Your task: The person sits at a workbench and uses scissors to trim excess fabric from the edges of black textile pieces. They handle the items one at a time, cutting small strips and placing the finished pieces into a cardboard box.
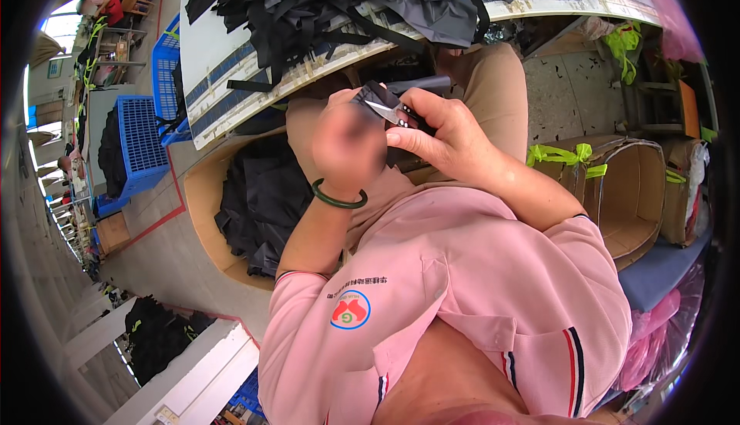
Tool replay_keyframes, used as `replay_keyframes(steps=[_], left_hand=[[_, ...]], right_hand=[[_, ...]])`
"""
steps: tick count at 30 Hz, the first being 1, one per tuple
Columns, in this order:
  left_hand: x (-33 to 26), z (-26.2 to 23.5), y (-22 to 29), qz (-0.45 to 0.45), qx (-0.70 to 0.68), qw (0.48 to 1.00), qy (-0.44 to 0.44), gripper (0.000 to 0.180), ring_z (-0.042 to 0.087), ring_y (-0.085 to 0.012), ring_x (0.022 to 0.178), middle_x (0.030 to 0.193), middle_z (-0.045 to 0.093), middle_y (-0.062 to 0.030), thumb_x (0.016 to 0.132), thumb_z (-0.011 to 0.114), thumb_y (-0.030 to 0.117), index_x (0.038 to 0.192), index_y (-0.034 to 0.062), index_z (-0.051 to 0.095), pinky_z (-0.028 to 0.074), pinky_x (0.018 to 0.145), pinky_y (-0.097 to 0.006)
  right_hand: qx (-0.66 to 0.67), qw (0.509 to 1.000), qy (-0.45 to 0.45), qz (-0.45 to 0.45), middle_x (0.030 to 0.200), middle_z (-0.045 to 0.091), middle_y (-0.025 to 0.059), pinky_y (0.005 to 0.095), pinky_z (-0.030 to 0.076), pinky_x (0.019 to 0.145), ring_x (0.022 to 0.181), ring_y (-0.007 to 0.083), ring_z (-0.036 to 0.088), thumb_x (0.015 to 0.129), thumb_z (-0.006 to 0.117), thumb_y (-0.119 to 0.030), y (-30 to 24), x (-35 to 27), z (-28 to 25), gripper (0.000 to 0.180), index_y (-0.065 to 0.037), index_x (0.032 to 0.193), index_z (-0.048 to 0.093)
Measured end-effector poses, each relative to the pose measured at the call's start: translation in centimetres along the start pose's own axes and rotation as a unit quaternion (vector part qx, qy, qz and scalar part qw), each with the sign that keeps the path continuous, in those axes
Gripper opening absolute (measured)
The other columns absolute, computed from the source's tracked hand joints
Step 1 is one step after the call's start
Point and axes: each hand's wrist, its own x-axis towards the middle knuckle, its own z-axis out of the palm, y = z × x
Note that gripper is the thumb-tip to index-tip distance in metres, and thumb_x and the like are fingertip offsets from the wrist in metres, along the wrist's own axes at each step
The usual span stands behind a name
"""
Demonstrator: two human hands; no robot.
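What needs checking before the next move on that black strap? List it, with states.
1. Left hand on the black strap: ok, though the hand is blurred.
2. Right hand pinching the small white-and-black piece at the strap end: ok.
3. Exact finger grip on the piece: cannot tell, too small.
4. Strap free of the black fabric pile on the table: cannot tell.
5. Green bangle clear of the strap: ok, it sits on the wrist below.
6. Box at the right within view: ok, open side showing.
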Motion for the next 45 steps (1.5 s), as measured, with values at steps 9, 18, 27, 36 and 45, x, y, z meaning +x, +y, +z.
replay_keyframes(steps=[9,18,27,36,45], left_hand=[[0.1,-0.2,0.3,0.022,0.049,0.998,-0.018,0.014,0.062,-0.0214,0.096,0.107,0.061,-0.0183,0.078,0.063,-0.009,0.087,-0.0019,0.055,0.049,0.085,-0.033],[0.2,-0.4,0.2,0.022,0.049,0.998,-0.027,0.016,0.06,-0.0198,0.095,0.106,0.061,-0.0185,0.076,0.067,-0.006,0.086,-0.0012,0.055,0.047,0.085,-0.032],[0.3,-0.6,0.5,0.032,0.067,0.996,-0.051,0.022,0.059,-0.0201,0.094,0.107,0.061,-0.0189,0.072,0.073,0.0,0.082,0.0002,0.054,0.046,0.084,-0.032],[1.2,-1.3,1.5,-0.13,-0.104,0.982,-0.087,0.016,0.06,-0.0214,0.095,0.101,0.065,-0.0166,0.07,0.066,-0.009,0.079,0.0002,0.056,0.047,0.087,-0.034],[2.3,-1.8,1.8,-0.226,-0.204,0.943,-0.138,0.015,0.061,-0.0205,0.088,0.091,0.066,-0.0148,0.066,0.062,-0.007,0.079,-0.0006,0.059,0.046,0.082,-0.032]], right_hand=[[-0.009,1.0,-0.014,0.018,0.058,0.05,0.0077,0.0306,0.039,0.047,0.05,0.0154,0.044,0.086,0.066,-0.034,-0.1,-0.4,-0.5,0.036,0.001,0.086,0.057],[-0.012,1.0,-0.003,0.005,0.057,0.049,0.0087,0.0311,0.039,0.048,0.05,0.0159,0.044,0.086,0.066,-0.031,0.1,-0.6,-0.4,0.034,0.001,0.085,0.056],[-0.005,1.0,-0.002,0.019,0.059,0.05,0.0087,0.031,0.039,0.049,0.052,0.0141,0.043,0.087,0.066,-0.031,0.0,-0.6,-0.5,0.034,0.001,0.082,0.056],[0.067,0.993,-0.05,0.081,0.062,0.045,-0.0025,0.0255,0.032,0.05,0.059,0.0065,0.038,0.086,0.068,-0.035,-0.2,-0.6,-2.3,0.038,0.001,0.081,0.058],[-0.095,0.988,-0.117,0.035,0.055,0.043,0.0095,0.0326,0.035,0.049,0.051,0.0168,0.039,0.083,0.068,-0.041,-1.1,-0.1,-4.1,0.045,0.001,0.073,0.052]])
